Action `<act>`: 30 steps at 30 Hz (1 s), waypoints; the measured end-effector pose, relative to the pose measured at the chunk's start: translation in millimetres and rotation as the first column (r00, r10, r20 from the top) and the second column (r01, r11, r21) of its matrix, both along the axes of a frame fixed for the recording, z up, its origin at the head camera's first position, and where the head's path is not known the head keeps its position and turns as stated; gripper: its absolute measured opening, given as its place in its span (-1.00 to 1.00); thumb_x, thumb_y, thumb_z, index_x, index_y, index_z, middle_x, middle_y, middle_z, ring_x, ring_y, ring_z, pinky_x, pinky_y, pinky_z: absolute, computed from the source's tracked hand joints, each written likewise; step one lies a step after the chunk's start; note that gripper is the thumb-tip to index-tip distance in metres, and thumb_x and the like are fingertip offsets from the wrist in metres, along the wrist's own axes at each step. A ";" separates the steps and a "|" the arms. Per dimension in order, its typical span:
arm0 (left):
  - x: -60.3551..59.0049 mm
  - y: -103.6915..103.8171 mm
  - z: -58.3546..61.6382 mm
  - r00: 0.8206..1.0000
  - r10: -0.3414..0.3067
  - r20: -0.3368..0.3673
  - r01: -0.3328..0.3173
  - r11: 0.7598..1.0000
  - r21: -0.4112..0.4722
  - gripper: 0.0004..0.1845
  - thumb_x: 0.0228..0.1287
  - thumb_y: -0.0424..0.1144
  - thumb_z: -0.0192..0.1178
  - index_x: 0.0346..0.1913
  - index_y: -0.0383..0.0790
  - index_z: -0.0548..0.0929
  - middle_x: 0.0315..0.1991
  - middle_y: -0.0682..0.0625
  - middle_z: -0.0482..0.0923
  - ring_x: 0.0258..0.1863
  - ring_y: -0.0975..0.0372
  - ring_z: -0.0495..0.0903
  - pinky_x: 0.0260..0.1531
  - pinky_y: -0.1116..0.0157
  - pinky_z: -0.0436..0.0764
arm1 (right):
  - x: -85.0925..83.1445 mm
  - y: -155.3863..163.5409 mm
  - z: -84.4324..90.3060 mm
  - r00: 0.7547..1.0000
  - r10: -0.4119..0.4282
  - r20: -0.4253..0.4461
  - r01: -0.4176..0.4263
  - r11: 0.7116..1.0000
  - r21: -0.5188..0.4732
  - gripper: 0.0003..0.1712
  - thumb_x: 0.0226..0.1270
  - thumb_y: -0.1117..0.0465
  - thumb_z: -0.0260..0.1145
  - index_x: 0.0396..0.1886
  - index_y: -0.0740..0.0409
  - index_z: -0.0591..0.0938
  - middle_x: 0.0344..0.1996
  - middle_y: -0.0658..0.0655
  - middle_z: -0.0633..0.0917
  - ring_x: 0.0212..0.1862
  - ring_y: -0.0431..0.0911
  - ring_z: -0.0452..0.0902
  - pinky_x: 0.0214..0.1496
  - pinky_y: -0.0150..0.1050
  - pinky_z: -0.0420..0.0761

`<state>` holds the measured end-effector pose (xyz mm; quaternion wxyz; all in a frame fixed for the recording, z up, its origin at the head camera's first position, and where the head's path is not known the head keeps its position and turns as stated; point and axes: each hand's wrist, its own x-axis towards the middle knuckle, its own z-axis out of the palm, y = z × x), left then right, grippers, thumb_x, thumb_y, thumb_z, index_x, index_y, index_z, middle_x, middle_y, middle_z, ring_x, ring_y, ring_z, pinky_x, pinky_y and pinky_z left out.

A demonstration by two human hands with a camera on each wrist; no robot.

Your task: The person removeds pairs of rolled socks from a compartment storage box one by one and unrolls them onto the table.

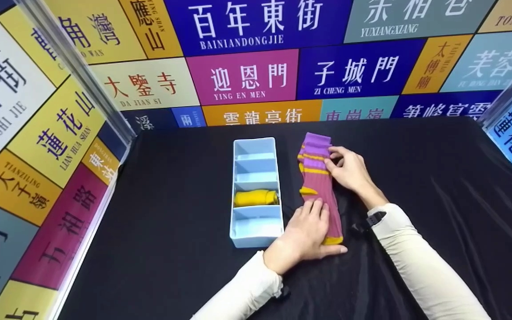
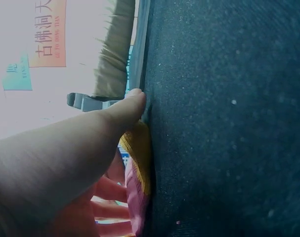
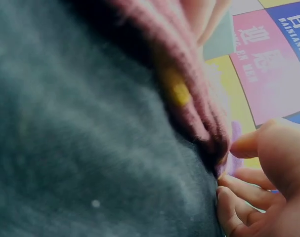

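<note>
So far one yellow sock (image 1: 255, 198) sits in your organizer (image 1: 256, 146); your flat left hand (image 1: 302, 235) and pinching right hand (image 1: 349, 171) hold the purple sock (image 1: 320, 186) unfolded.

Head camera is looking forward and down from above, taking in the whole black surface (image 1: 438, 186), both hands, the sock (image 1: 320, 186), the divider box (image 1: 256, 146) and the signed walls behind.

Left wrist camera is sitting very low and very near, almost on the cloth, looking along the left hand (image 2: 65, 163) toward the sock's yellow toe (image 2: 137, 148); the view is tipped sideways.

Right wrist camera is lying just as close, facing along the surface at the sock's edge (image 3: 189, 98) and the right hand's fingers (image 3: 238, 192); focus is soft, so detail is probably unreliable.

All three views are sharing the sock and the cloth.
</note>
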<state>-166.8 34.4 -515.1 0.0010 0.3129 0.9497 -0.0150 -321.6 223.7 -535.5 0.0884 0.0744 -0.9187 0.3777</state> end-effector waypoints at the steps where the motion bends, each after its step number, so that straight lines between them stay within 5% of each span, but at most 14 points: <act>1: -0.2 -0.3 -0.1 1.000 -0.002 0.001 0.002 1.000 0.001 0.21 0.27 0.69 0.06 0.62 -0.27 0.34 0.60 -0.12 0.36 0.53 0.08 0.37 0.47 0.20 0.51 | 0.0 0.6 0.2 1.000 -0.001 0.008 0.001 1.000 -0.011 -0.48 0.50 0.18 0.41 0.38 0.25 0.66 0.07 0.29 0.82 -0.17 0.12 0.73 -0.13 -0.27 0.53; 9: -2.7 -0.9 -0.7 0.998 -0.002 0.063 -0.001 0.999 0.053 0.19 0.35 0.63 0.04 0.67 -0.30 0.27 0.65 -0.17 0.29 0.61 0.06 0.32 0.59 0.19 0.40 | 3.5 2.5 2.8 0.991 -0.051 0.128 0.056 0.997 -0.044 -0.37 0.46 0.05 0.49 0.40 0.26 0.62 -0.14 0.27 0.88 -0.14 0.07 0.81 -0.05 -0.26 0.58; 19: -3.1 0.4 -4.2 0.997 -0.023 0.071 0.015 0.994 0.112 0.10 0.44 0.53 0.08 0.68 -0.30 0.25 0.68 -0.21 0.25 0.66 0.03 0.28 0.63 0.19 0.36 | 11.8 2.7 11.9 0.981 -0.034 0.191 0.034 0.999 0.004 -0.32 0.44 -0.22 0.47 0.19 0.27 0.68 -0.56 0.08 0.80 -0.60 -0.25 0.66 -0.36 -0.33 0.54; 30: -4.5 0.7 -3.5 0.995 -0.020 0.102 0.006 0.990 0.138 0.05 0.47 0.51 0.05 0.69 -0.25 0.25 0.69 -0.21 0.21 0.68 0.01 0.24 0.65 0.18 0.33 | 10.2 -1.3 12.7 0.969 -0.035 0.245 0.081 0.981 -0.178 -0.25 0.29 -0.08 0.64 0.35 0.18 0.63 0.07 0.27 0.81 -0.01 -0.03 0.78 -0.12 -0.52 0.59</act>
